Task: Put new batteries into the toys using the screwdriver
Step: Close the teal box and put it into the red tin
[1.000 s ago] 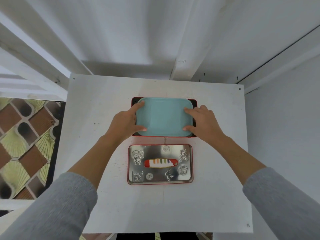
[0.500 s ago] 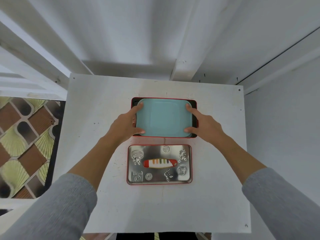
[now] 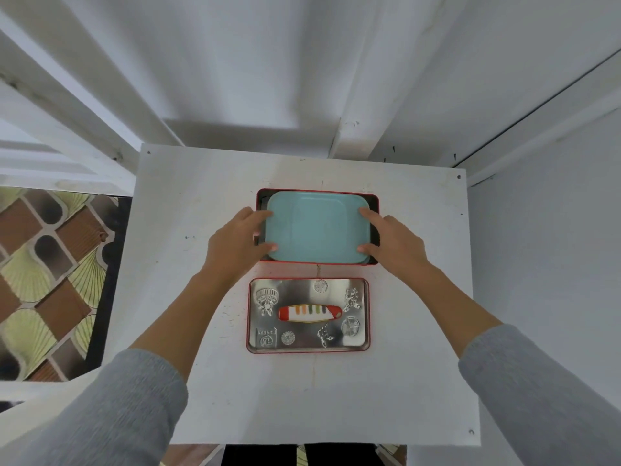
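Reaching forward with both forearms, I clamp my left grip (image 3: 240,238) and right grip (image 3: 395,242) on the short sides of the turquoise tray (image 3: 317,227), which sits in the red tin (image 3: 374,203). Just nearer than the tin on the table (image 3: 201,381), its lid (image 3: 308,315) lies inside-up.

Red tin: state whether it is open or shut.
Open. The red tin has no lid on; its lid lies inside-up on the table, nearer the person.
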Demonstrator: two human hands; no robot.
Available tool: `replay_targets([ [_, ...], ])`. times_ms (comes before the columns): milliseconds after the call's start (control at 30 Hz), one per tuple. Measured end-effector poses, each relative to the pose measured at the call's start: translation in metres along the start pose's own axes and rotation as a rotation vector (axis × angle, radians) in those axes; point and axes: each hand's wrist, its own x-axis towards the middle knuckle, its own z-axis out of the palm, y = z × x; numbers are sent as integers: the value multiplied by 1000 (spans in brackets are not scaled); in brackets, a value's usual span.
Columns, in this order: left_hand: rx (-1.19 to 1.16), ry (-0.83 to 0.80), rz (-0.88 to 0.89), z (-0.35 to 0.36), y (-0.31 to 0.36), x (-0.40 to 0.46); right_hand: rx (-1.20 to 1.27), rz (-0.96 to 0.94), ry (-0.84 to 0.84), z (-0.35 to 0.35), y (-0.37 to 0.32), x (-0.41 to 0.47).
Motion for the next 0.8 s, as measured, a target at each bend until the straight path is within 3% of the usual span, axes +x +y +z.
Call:
replay_targets([
  [100, -302, 167, -80, 3, -12, -19, 295, -13, 185, 8, 9, -18],
  [200, -450, 164, -175, 12, -23, -43, 586, 92, 320, 25, 18, -41],
  [333, -509, 86, -237, 28, -37, -74, 777, 280, 179, 59, 27, -69],
  [433, -530, 42, -293, 39, -42, -91, 782, 328, 94, 81, 31, -79],
  [633, -650, -45, -464, 56, -43, -110, 745, 374, 52, 99, 26, -87],
  [800, -881, -39, -577, 58, -34, -122, 891, 430, 22, 94, 23, -90],
])
